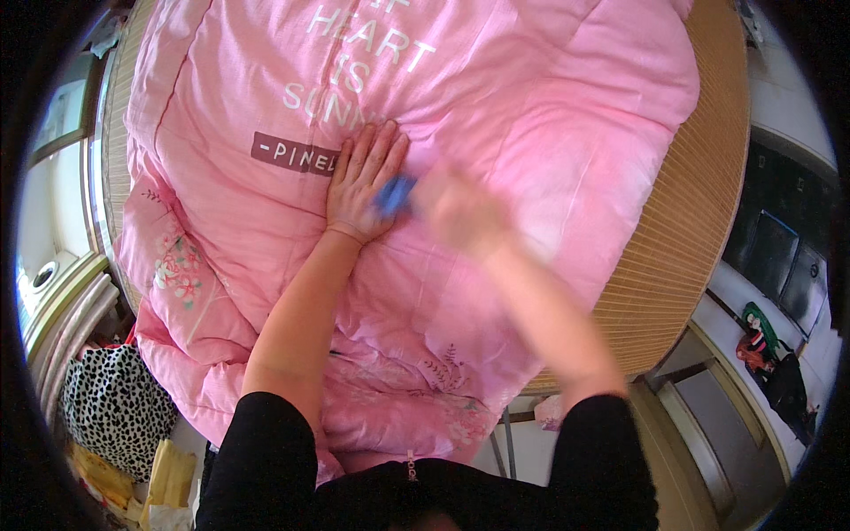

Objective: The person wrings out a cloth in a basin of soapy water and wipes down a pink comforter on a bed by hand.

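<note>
A thick pink quilt [248, 212] with pale lettering, a dark printed label and flower prints spreads out in front of me. My left hand [365, 181] lies flat on it, palm down, fingers stretched out over one end of the dark label. Just to its right, my right hand [465, 212] is smeared by motion. It appears closed around a small blue tool [392, 196], whose far end is blurred too much to name its kind. The blue part shows close beside the left hand's wrist and thumb side. Near my body the quilt bunches into folds.
Beneath the quilt is a bed with a tan woven mat [673, 239], bare along the right. A black-and-white spotted bag [119, 411] and yellow bundles [170, 473] sit at lower left, near a window. Dark cabinet doors [779, 239] and a wooden drawer unit [717, 425] stand at right.
</note>
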Available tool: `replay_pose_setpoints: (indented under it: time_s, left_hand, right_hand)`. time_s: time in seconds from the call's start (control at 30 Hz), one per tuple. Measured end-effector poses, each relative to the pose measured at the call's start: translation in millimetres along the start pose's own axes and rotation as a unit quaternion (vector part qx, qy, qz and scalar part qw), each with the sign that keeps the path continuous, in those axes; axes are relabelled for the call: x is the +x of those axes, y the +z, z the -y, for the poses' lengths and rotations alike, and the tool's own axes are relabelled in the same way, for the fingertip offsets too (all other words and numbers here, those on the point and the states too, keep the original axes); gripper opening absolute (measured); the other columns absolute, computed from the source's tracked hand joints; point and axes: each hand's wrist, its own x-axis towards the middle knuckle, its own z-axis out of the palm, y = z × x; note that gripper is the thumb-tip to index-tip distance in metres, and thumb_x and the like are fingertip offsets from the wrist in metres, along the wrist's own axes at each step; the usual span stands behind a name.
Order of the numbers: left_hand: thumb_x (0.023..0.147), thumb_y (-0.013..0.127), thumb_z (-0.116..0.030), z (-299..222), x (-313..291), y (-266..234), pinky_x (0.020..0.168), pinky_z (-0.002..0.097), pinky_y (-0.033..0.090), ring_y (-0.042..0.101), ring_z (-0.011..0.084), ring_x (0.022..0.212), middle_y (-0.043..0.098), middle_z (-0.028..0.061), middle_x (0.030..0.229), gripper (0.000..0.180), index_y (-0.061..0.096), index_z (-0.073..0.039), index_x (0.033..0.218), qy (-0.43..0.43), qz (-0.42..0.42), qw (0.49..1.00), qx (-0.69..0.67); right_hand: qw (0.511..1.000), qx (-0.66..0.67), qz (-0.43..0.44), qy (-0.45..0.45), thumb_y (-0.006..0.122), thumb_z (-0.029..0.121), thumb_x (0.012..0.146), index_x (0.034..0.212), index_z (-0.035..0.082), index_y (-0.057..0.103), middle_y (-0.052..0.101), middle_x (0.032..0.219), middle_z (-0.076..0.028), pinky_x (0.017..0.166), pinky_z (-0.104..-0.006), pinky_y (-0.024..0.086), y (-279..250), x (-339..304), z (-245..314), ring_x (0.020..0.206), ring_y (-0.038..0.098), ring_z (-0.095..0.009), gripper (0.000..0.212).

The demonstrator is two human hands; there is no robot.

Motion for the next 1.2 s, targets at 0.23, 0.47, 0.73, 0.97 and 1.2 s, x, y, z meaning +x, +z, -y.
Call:
replay_pose_setpoints:
  time_s: [0.23, 0.47, 0.73, 0.97, 1.2]
  left_hand:
    - [0.09, 0.047, -0.022, -2, 4, -2, 0.115, 0.0478, 0.022, 0.031, 0.0295, 0.14, 0.037, 0.0085, 0.151, 0.052, 0.044, -0.01, 0.141, -0.014, 0.009, 1.0, -0.025]
    - [0.088, 0.049, -0.018, 4, 1, -3, 0.112, 0.046, 0.027, 0.039, 0.0275, 0.135, 0.041, 0.0056, 0.148, 0.052, 0.046, -0.012, 0.139, -0.004, -0.012, 1.0, -0.02]
    - [0.087, 0.048, -0.015, -10, 18, -2, 0.112, 0.0483, 0.027, 0.037, 0.0326, 0.135, 0.042, 0.0101, 0.146, 0.052, 0.046, -0.009, 0.139, -0.006, -0.033, 0.997, -0.063]
    - [0.084, 0.049, -0.015, 2, 3, -3, 0.111, 0.0496, 0.027, 0.037, 0.0319, 0.135, 0.041, 0.0106, 0.147, 0.052, 0.048, -0.008, 0.136, -0.003, 0.002, 0.999, -0.043]
    - [0.084, 0.049, -0.016, 0, 8, -3, 0.112, 0.0479, 0.027, 0.037, 0.0304, 0.136, 0.04, 0.0094, 0.148, 0.054, 0.047, -0.008, 0.137, -0.012, -0.006, 0.999, -0.037]
  right_hand:
    - [0.945, -0.192, -0.162, 0.211, 0.052, 0.03, 0.089, 0.109, 0.006, 0.054, 0.061, 0.097, -0.017, 0.067, -0.0478, 0.053, -107, 110, -30, 0.081, 0.064, -0.033, 0.031]
    - [0.981, -0.104, 0.164, 0.027, 0.057, 0.018, 0.079, 0.106, 0.012, 0.061, 0.057, 0.106, -0.008, 0.055, -0.0357, 0.054, -1, -128, 111, 0.076, 0.06, -0.025, 0.028]
    - [0.923, -0.374, -0.094, 0.012, 0.051, 0.015, 0.084, 0.103, 0.007, 0.059, 0.058, 0.091, -0.01, 0.058, -0.0382, 0.052, -62, 99, -14, 0.073, 0.06, -0.024, 0.022]
    - [0.944, -0.328, 0.033, -0.001, 0.054, 0.02, 0.078, 0.104, 0.014, 0.06, 0.056, 0.106, -0.004, 0.062, -0.0398, 0.052, -8, -79, 79, 0.084, 0.055, -0.025, 0.027]
    - [0.976, -0.162, -0.141, 0.032, 0.063, 0.017, 0.077, 0.101, 0.008, 0.061, 0.058, 0.094, -0.009, 0.068, -0.0396, 0.049, -85, 74, 51, 0.083, 0.058, -0.028, 0.026]
